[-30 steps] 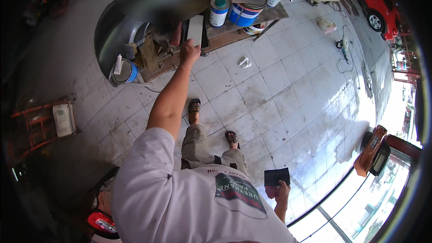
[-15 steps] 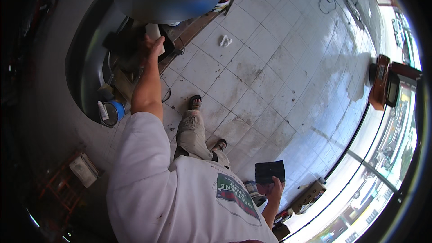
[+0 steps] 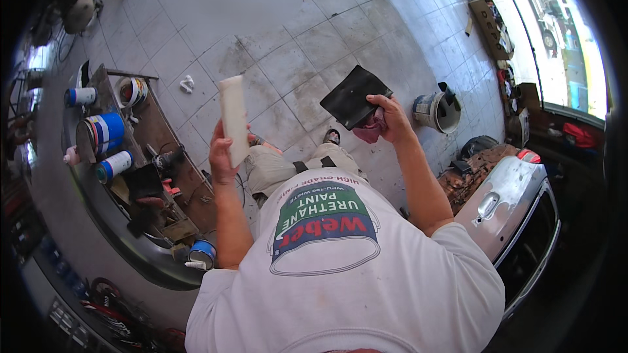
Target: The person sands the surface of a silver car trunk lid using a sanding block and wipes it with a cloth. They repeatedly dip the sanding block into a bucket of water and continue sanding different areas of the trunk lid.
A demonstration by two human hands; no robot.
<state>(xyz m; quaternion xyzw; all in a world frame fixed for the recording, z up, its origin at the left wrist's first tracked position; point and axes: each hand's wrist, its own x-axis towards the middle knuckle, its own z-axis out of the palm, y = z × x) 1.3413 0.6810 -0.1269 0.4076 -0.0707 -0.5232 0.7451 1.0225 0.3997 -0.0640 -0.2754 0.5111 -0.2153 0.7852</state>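
Two hands, both full: the left hand [image 3: 222, 157] has just brought a long, cream-coloured rectangular block [image 3: 233, 114] away from the brown wooden counter [image 3: 195, 204], fingers closed around it. The right hand [image 3: 396, 121] grips a flexible black sheet [image 3: 353, 95] and a crumpled pink cloth [image 3: 371, 127]. Block and sheet are now held apart before the torso, seemingly both free to handle. On the counter, a large blue metal can [image 3: 110, 131] hides its contents; on the tiled floor, a pale round bucket [image 3: 426, 114] contains something dark.
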